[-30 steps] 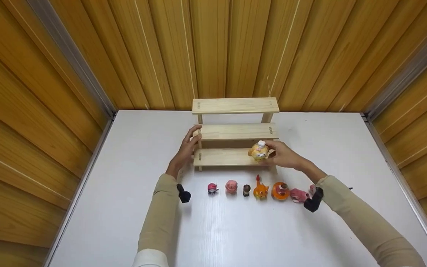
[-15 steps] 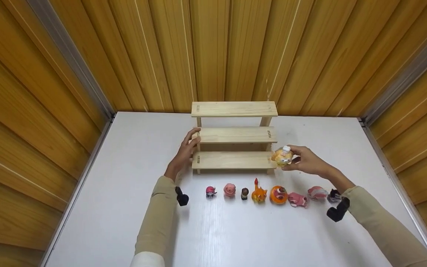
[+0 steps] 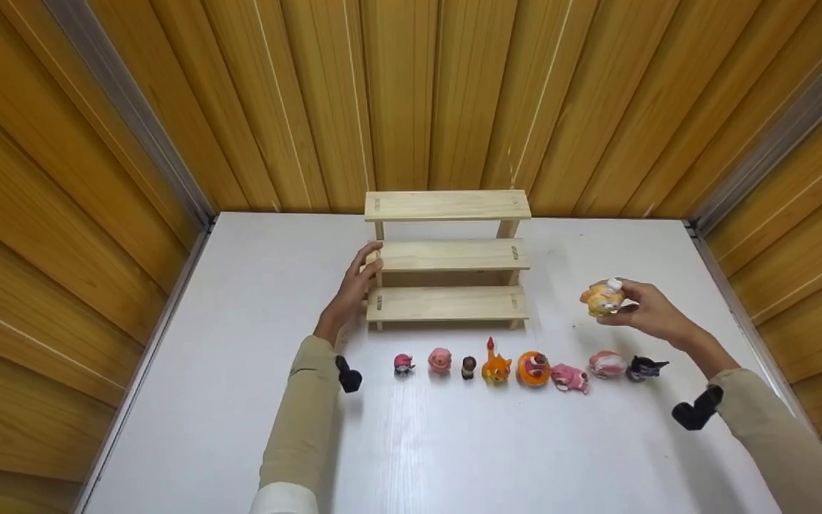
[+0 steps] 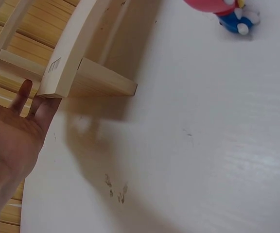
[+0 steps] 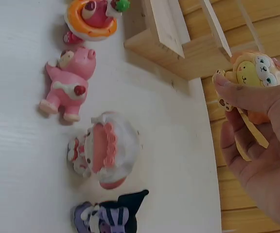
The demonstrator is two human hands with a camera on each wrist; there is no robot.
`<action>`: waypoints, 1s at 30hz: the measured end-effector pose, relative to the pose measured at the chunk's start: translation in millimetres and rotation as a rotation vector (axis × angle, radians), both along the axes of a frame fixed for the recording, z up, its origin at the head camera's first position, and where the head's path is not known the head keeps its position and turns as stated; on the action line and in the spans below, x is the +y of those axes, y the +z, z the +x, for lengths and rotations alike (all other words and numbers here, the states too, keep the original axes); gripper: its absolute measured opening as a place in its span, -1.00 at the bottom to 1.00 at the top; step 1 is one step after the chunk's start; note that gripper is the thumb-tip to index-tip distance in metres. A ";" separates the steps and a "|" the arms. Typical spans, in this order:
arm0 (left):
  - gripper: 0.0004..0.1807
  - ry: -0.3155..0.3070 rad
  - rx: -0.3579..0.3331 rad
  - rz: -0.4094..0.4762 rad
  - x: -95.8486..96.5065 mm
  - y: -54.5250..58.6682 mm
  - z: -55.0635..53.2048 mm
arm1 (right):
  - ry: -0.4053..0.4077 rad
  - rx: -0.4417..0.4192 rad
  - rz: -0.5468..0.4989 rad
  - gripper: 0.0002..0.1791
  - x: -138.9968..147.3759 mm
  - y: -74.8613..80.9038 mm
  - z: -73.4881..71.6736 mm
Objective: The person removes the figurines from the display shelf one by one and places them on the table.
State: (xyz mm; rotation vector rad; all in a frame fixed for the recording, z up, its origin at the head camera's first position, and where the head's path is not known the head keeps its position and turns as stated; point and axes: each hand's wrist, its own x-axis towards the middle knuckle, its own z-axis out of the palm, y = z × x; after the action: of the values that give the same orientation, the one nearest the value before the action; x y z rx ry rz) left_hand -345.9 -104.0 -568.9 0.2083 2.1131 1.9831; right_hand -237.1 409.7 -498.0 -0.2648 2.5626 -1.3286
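Observation:
In the head view my right hand point(image 3: 657, 310) pinches a yellow-orange figurine point(image 3: 604, 298) with a white top, held to the right of the wooden three-tier shelf point(image 3: 447, 305). The right wrist view shows the thumb across the figurine point(image 5: 256, 70), whose small face and pink bow are visible. My left hand point(image 3: 355, 293) grips the shelf's left end near the middle tier. From the left wrist, the fingers reach around behind the end of the shelf point(image 4: 67, 53), and some fingertips are hidden.
A row of figurines stands before the shelf: a red-topped one point(image 3: 403, 364), a pink one point(image 3: 440, 360), a small brown-headed one point(image 3: 469, 367), an orange tailed one point(image 3: 496, 368), an orange ring one point(image 3: 533, 368), a pink bear point(image 3: 569, 378), a pink-white one point(image 3: 606, 364) and a dark one point(image 3: 643, 368).
My right hand has carried the yellow-orange figurine rightward from over the lowest tier to beyond the shelf's right end. My left hand stays at the shelf's left end.

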 end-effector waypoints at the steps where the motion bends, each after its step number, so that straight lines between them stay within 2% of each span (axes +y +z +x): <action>1: -0.47 0.003 0.001 0.003 0.0 0.6 -0.9 | -0.009 0.004 0.014 -0.35 4.9 0.7 0.0; 9: -0.45 0.009 0.001 -0.002 0.2 2.3 -0.4 | -0.114 -0.007 0.076 -0.23 40.4 4.3 8.6; 15: -0.46 0.005 -0.009 0.012 -1.3 1.3 0.0 | -0.170 0.018 0.085 -0.25 61.2 0.5 15.5; 20: -0.44 0.002 -0.007 -0.002 -1.9 0.9 1.5 | -0.191 0.004 0.107 -0.24 75.3 0.5 21.8; 25: -0.44 -0.019 -0.026 0.011 2.4 -0.9 0.7 | -0.204 0.043 0.098 -0.31 90.3 -1.8 33.4; 30: -0.45 -0.008 -0.016 -0.008 -1.8 2.1 -2.4 | -0.214 0.047 0.088 -0.33 98.1 -2.2 31.8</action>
State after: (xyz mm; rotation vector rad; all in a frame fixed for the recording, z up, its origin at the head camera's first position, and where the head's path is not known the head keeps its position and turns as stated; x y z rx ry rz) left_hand -348.3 -105.8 -566.8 0.1991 2.1065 1.9648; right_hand -205.3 507.8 -500.2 -0.0048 2.7443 -1.2883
